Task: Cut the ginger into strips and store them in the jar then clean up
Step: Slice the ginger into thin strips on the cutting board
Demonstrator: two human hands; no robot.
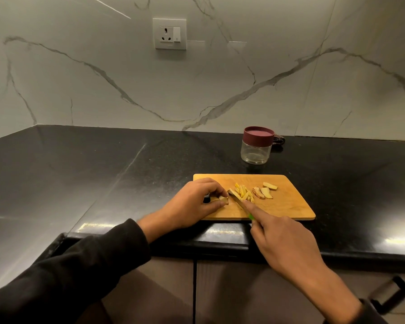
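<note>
We see left hand [192,202] pinching a ginger piece [223,199] at the cutting board [288,204] left end | right hand [283,239] gripping knife [239,202], forefinger along blade, edge down beside cut strips [243,192] | three uncut slices [264,191] right of strips | lidded jar [256,146] behind board, apart, on black counter [103,174].

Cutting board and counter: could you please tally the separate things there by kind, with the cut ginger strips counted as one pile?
Cutting board: 1
Knife: 1
Lidded jar: 1
Pile of ginger strips: 1
Uncut ginger slices: 3
Ginger piece held by left hand: 1
Total: 8
</note>
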